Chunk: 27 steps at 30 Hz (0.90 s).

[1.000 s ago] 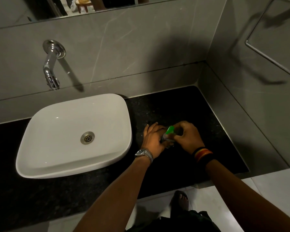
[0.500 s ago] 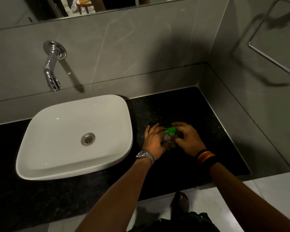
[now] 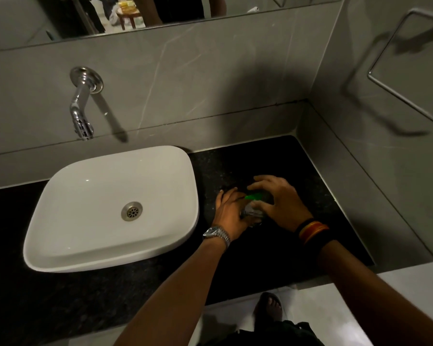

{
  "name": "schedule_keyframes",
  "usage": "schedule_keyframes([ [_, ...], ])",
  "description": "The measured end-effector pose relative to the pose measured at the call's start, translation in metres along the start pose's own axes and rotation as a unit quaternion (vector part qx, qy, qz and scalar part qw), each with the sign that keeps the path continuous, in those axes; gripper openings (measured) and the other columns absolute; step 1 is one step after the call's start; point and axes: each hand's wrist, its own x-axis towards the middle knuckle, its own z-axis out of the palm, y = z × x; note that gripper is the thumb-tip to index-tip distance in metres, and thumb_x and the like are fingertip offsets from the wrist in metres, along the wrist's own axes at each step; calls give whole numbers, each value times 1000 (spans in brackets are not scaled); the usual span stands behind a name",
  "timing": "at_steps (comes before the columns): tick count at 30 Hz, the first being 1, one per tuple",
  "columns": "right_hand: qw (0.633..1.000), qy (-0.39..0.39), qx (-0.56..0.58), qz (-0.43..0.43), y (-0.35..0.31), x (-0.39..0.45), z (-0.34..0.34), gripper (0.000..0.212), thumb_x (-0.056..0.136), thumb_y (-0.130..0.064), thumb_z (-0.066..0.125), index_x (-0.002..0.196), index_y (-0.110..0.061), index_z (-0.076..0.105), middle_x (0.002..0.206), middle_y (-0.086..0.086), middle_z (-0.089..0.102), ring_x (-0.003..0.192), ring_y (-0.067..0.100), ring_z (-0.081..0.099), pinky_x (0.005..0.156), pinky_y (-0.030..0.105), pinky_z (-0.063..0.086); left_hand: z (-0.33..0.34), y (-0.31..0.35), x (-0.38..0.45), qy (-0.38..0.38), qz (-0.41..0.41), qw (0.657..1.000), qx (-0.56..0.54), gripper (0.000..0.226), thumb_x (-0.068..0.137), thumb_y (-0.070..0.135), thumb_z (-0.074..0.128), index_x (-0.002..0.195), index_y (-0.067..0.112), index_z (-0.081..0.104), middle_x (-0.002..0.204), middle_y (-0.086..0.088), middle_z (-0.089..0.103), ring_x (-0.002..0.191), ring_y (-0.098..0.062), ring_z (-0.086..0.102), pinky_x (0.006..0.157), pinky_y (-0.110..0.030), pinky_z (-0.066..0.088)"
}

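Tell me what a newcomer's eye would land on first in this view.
The white basin glows against the black countertop, left of centre, with a chrome tap on the wall above it. Just right of the basin, both hands meet over a small clear container with a bright green top: the left hand holds it, the right hand arches over the top.

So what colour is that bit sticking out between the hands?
The piece is bright green, clearest in the head view.
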Motion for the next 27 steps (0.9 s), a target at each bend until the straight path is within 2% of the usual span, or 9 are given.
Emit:
schedule_keyframes([
  [3,993,-46,-104,-42,-11,9,-19,26,77,-29,73,101,-39,70,137,-9,55,134,19,40,111,46,30,-1,1,2,-11,-2,1000,-5,52,81,45,75,128,24,66,140,-5,56,146,-27,28,123,-50,0],
  [7,970,-106,-212,-54,-21,19,-26,41,82,-30,68,122,-36,61,148,-7,43,141,21,31,115,56,23,-1,1,4,-10,-8,1000,0,53,82,43,74,130,24,64,141,-4,55,147,-25,27,123,-48,-3],
  [9,961,-130,-235,-60,-24,21,-28,31,83,-27,67,113,-37,66,146,-7,44,141,21,30,115,60,20,0,-1,5,-15,-9,1000,-3,54,82,47,73,130,24,64,141,-3,55,147,-24,25,123,-49,-3],
  [13,953,-161,-242,-85,-26,26,-30,24,79,-18,69,95,-36,70,142,-7,47,141,21,28,116,61,17,1,-4,6,-12,-10,1000,-9,52,81,49,73,126,25,65,141,-2,55,147,-23,26,123,-49,-5],
  [22,954,-158,-221,-126,-17,28,-33,18,76,-21,70,85,-36,72,137,-8,53,139,22,34,115,56,23,1,-5,7,-8,-8,1000,-9,52,80,50,75,126,28,66,140,4,56,147,-18,23,122,-46,-7],
  [27,960,-148,-204,-123,-15,27,-33,22,77,-17,67,85,-36,74,136,-9,55,137,21,36,115,53,23,-1,-2,7,-14,-15,1000,-4,57,79,56,72,128,28,64,141,4,55,147,-18,22,123,-46,-7],
])
